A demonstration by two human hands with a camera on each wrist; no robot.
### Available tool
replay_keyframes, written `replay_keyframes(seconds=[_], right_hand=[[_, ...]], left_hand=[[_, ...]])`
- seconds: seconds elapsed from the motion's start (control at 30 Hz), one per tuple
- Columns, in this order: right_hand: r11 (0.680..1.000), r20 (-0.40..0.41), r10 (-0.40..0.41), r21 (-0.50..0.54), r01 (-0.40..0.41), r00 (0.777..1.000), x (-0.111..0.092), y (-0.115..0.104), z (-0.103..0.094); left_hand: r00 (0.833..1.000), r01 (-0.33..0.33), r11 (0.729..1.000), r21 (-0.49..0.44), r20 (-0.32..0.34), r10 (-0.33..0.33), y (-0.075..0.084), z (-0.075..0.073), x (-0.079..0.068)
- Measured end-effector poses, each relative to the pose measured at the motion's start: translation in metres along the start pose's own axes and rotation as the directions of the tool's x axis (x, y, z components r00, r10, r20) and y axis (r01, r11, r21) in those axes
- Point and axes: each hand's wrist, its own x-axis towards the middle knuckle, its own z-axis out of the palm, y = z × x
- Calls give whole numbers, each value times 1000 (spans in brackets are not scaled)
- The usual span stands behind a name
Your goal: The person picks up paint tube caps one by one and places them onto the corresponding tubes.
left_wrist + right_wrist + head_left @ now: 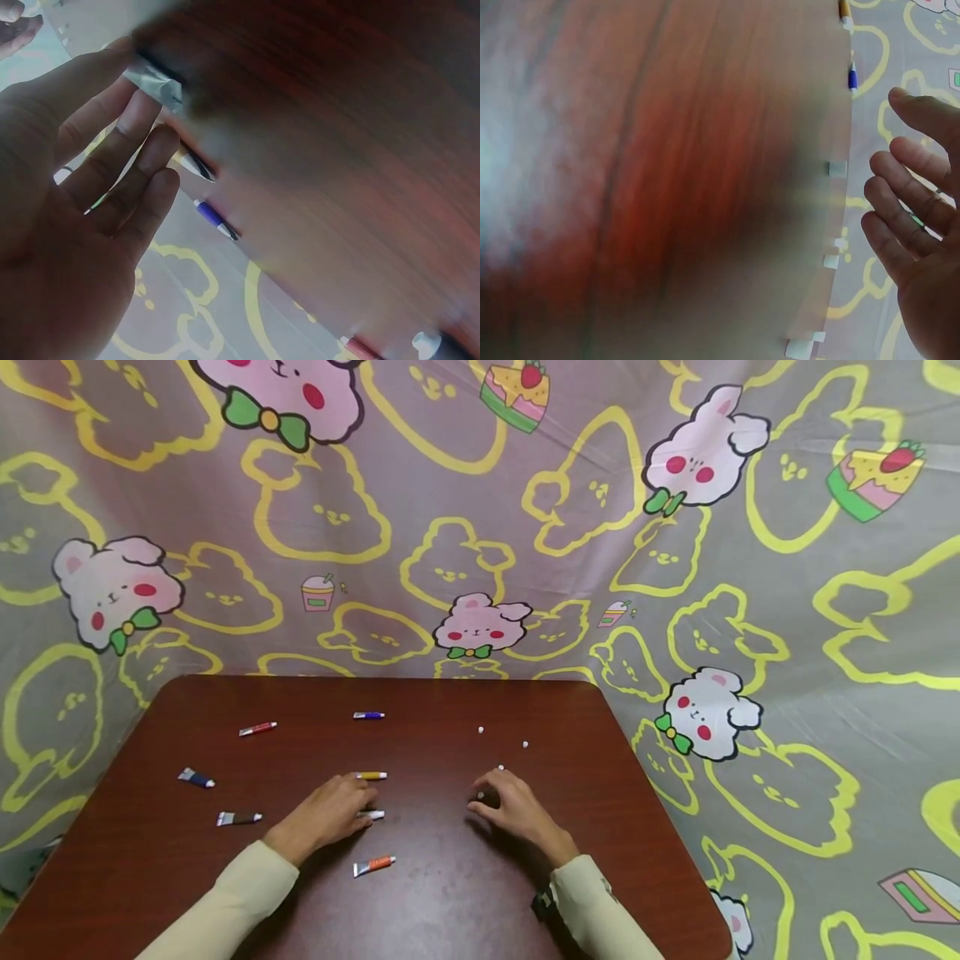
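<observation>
My left hand (pixel 326 810) pinches a small silver-white paint tube (pixel 372 815) low over the table. In the left wrist view the tube's flattened, crumpled end (pixel 156 81) shows between the thumb and the fingers, which cover the rest. Just beyond that hand lies a yellow tube (pixel 372 775), with an orange tube (pixel 373 865) on the near side. My right hand (pixel 517 806) is over the right half of the table, its fingers loosely bent and nothing between them. Close past its fingertips sits a small white cap (pixel 501 767).
Two more white caps (pixel 481 729) lie farther back. A blue tube (pixel 369 716) and a red tube (pixel 258 729) are toward the far edge; a dark blue tube (pixel 197 778) and a black tube (pixel 240 818) lie left. Patterned cloth (pixel 570 635) hangs behind the brown table (pixel 435 910).
</observation>
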Motion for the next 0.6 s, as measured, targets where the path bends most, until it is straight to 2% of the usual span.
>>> replay_keyframes(seconds=[0.2,0.33,0.6], right_hand=[[998,25,55,-40,-54,998,-1,3,-2],[993,61,109,-43,-107,992,-1,2,-4],[984,94,158,-100,-149,983,1,0,-5]], left_hand=[[999,37,999,8,24,-37,5,-5,-2],[999,36,999,12,25,-36,9,-6,-5],[998,-9,1000,24,-67,10,17,-5,-12]])
